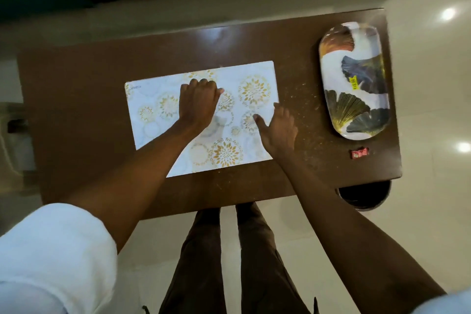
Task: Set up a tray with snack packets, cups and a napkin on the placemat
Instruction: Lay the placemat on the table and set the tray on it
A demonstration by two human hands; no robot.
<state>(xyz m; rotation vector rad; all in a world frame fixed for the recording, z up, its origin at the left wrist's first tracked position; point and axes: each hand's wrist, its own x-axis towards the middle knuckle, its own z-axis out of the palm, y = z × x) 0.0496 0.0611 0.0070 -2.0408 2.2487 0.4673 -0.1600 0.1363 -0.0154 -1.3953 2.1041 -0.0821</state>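
Note:
A white placemat (158, 99) with gold flower circles lies flat in the middle of the brown table (76, 79). My left hand (197, 103) rests on the mat's centre with its fingers curled under, holding nothing. My right hand (279, 130) lies at the mat's right edge, thumb spread onto the mat, fingers apart and empty. An oval tray (354, 79) printed with fan-shaped leaves and carrying a yellow sticker sits empty at the table's right end, well clear of both hands. No cups or napkin are in view.
A small red packet (359, 153) lies near the table's right front corner, below the tray. Pale crumbs or specks dot the wood between mat and tray. A dark round bin (363, 195) stands on the floor under that corner. My legs are at the front edge.

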